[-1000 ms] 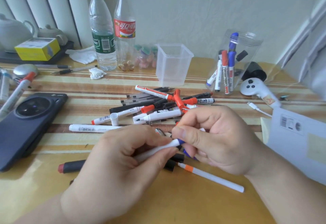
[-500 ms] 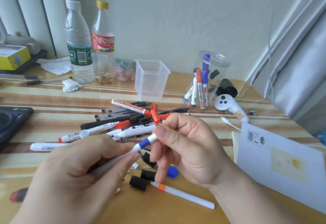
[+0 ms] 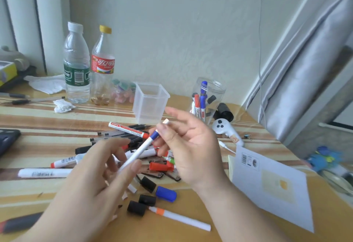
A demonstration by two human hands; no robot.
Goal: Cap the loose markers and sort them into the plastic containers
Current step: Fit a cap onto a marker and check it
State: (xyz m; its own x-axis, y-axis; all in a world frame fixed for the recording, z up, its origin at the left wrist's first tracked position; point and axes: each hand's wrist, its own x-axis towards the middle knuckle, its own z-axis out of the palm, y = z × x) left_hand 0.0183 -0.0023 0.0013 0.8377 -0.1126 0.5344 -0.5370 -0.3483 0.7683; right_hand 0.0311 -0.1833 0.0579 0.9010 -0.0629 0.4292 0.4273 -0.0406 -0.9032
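Blue-banded white marker (image 3: pixel 142 150): held tilted above pile of loose markers (image 3: pixel 129 130). Lower end pinched in left hand (image 3: pixel 91 184); upper end under thumb of right hand (image 3: pixel 191 146), other fingers spread. Loose blue cap (image 3: pixel 165 193) on worktop (image 3: pixel 38 119) below. Behind: square plastic container (image 3: pixel 149 106), round clear jar (image 3: pixel 217 89) with capped markers.

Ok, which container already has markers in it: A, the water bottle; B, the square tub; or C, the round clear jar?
C: the round clear jar has red and blue markers standing in it, while the square tub shows none inside.
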